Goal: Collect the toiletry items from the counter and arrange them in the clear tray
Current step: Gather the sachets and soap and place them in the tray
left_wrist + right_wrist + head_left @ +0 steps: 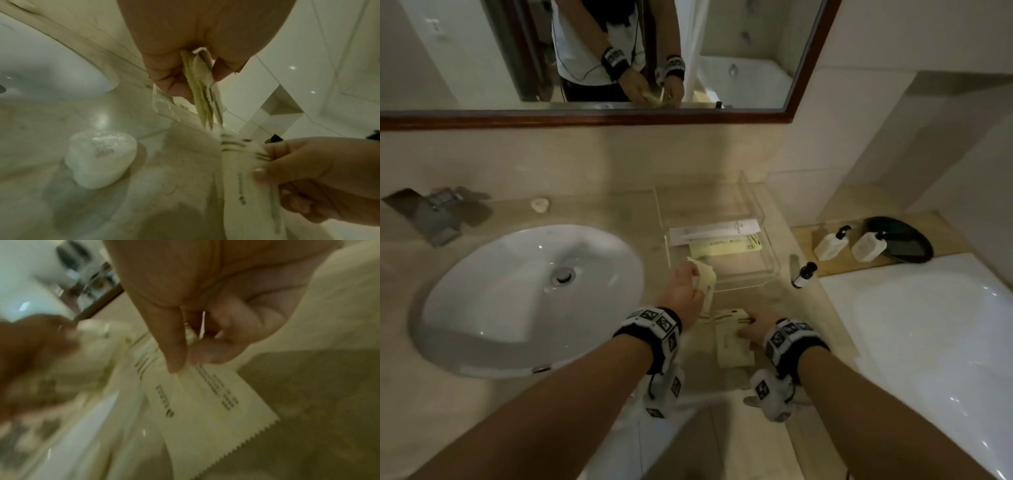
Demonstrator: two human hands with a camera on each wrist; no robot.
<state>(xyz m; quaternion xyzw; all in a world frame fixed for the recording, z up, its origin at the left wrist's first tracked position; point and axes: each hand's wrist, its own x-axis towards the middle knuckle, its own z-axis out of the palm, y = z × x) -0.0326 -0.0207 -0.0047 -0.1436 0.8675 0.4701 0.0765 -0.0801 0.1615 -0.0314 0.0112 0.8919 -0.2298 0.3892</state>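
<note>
Your clear tray [768, 219] sits on the table [599, 209] right of the sink [530, 298], with two packets inside. Just before the tray, your left hand [683, 291] pinches several cream sachets [202, 91]; your right hand [755, 330] pinches another sachet [207, 402] beside it.

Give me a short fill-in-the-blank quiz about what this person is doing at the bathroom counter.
1. The left hand holds a bunch of cream ____.
2. The right hand pinches another packet lying on the ____.
3. The clear tray already holds ____ flat packets.
4. The small dark bottle stands to the ____ of the tray.

Missing words: packets; counter; two; right
</note>
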